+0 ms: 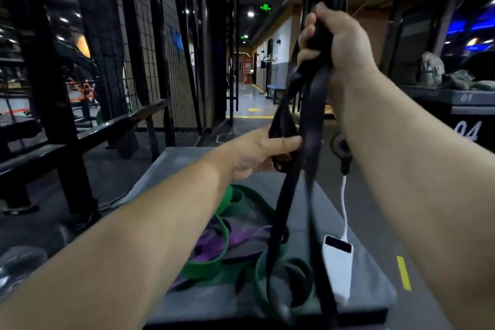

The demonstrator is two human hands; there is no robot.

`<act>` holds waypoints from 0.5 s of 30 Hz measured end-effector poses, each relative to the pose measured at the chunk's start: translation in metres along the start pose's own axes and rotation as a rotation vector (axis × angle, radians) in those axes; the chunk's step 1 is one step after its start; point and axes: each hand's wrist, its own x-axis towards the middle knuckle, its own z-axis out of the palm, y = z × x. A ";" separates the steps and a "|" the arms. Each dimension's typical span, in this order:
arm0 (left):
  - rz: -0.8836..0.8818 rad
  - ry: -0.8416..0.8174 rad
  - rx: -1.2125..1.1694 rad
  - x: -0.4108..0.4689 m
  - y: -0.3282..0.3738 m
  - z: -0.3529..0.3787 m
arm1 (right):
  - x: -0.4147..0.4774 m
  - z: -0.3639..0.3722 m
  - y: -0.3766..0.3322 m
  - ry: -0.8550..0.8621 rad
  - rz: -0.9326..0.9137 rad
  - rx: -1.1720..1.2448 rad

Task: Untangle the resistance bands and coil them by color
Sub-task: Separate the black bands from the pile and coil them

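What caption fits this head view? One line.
Left hand and right hand grip a black band above tangled green bands and purple bands on a grey box.

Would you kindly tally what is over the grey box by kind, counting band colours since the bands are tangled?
Band colours: 3, black band, green band, purple band.
Hands gripping the black band: 2, left hand, right hand.
White power bank: 1.
White cable: 1.
Total: 7.

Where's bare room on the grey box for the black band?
Far end of the grey box, beyond the green bands, below the left hand. Middle crowded with those and the purple bands; power bank takes the right edge.
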 end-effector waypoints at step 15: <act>-0.049 0.192 0.087 -0.106 -0.025 0.018 | -0.142 -0.049 0.054 0.061 0.323 -0.173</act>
